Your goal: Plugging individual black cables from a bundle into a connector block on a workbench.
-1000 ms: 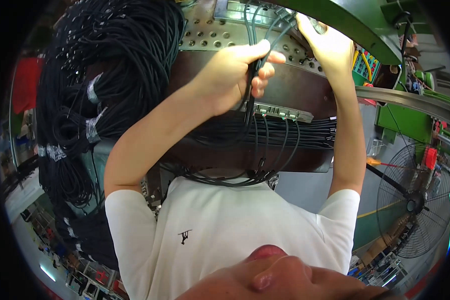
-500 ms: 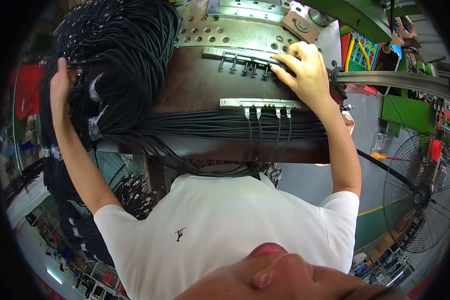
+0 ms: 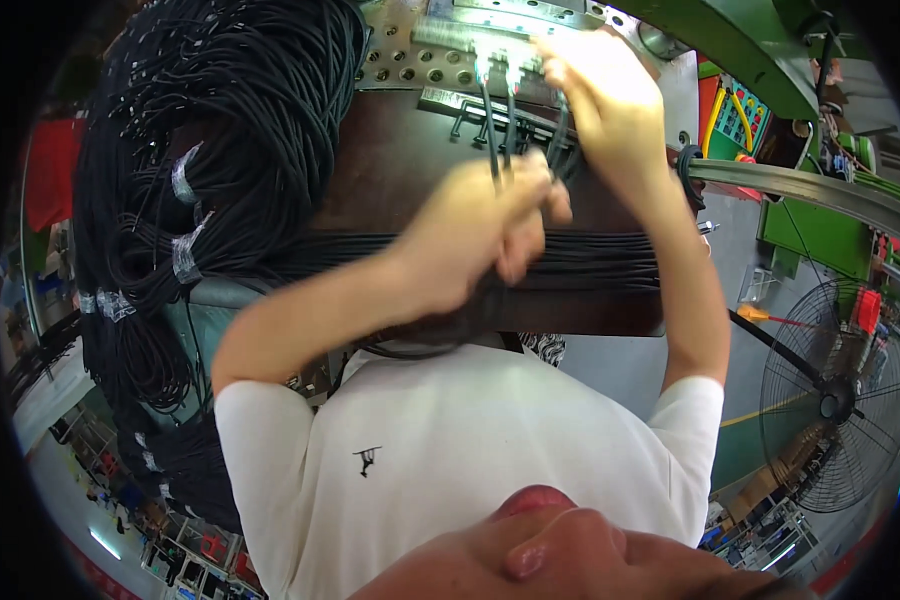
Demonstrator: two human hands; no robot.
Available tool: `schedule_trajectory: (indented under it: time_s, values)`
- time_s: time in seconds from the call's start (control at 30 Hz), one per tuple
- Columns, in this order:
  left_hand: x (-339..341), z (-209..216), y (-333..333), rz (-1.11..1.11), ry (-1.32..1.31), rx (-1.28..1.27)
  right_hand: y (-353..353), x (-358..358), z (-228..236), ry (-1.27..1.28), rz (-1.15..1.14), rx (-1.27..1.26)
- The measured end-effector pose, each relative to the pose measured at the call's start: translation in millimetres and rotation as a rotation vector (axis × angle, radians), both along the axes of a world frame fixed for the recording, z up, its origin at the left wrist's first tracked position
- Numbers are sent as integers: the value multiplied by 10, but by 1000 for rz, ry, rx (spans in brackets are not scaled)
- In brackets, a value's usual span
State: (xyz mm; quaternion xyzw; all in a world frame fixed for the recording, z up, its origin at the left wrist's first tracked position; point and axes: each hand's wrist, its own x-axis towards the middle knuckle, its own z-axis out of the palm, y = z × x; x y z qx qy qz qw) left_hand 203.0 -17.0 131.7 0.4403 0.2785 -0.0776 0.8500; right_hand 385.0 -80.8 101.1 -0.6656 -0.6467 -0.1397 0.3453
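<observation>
From my remote seat I see, nearest to me, the white shirt (image 3: 510,430) at the near side of the brown bench (image 3: 375,165). A row of cables (image 3: 600,262) lies along the bench's near edge. Above that side of the bench is the left hand (image 3: 485,222), blurred, its fingers curled around a few black cables (image 3: 511,122); I can't count them. They run up from that grip to a slotted-looking metal bar (image 3: 458,38), which sits beyond the bench's far edge, pale cable ends meeting its near side.

At the bench's far edge lies a second bar (image 3: 444,99) with dark pegs. Past that edge, the right hand (image 3: 610,100) appears closed on the metal bar's right end, though blur and glare hide the fingertips.

I'd judge the cables light, soft and bendy, with rubbery jackets that shouldn't slip much; they'd sag and drag if held far back. The pale ends look the most fragile, so I'd take the jackets a little short of them and keep the pull slack. The bar looks stiff, heavier and smoother: best held by its bare end, clear of the joins.

Off the bench's left side hangs a big cable bundle (image 3: 270,110) with silvery ties (image 3: 183,175). Beyond the bench are a perforated plate (image 3: 412,62) and a green machine frame (image 3: 740,52).
</observation>
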Motion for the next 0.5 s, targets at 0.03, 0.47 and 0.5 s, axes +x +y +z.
schedule_trajectory:
  time_s: [0.03,0.47,0.5]
  values:
    - [168,-39,213,115,-48,-72,252,204,-51,-19,-50,-25]
    - [1271,-578,1264,-88,-344,130,330,1180,-590,-534,-407,-558]
    - [1006,-866,1475,-15,-372,278,401,1192,-566,-593,-410,-571]
